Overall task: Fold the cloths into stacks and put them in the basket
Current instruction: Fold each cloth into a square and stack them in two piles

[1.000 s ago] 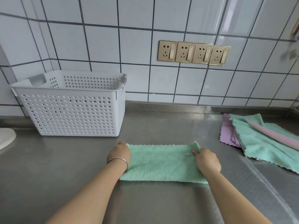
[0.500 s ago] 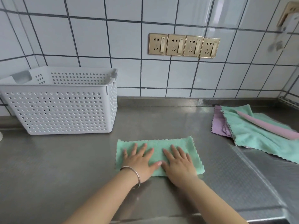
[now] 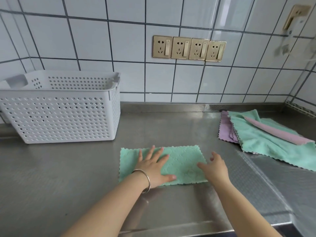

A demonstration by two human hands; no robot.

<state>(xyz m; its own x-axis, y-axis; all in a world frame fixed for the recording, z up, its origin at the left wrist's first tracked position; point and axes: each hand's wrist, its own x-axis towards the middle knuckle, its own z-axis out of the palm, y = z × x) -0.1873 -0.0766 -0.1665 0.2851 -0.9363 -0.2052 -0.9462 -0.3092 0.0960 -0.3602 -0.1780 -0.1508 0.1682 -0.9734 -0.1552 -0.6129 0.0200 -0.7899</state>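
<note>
Pressing the green cloth (image 3: 181, 161) flat on the bench (image 3: 68, 177), our left hand (image 3: 153, 168) lies open on it; its long axis runs left-right; our right hand (image 3: 215, 168) hovers open at its right end, holding nothing.

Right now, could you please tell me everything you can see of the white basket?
The white basket is a rectangular tub that looks like plastic, its walls pierced by rows of round holes, with a solid rim and a handle cut-out at its left end. It stands upright on the steel counter, back left near the tiled wall. Neither hand touches it.
</note>
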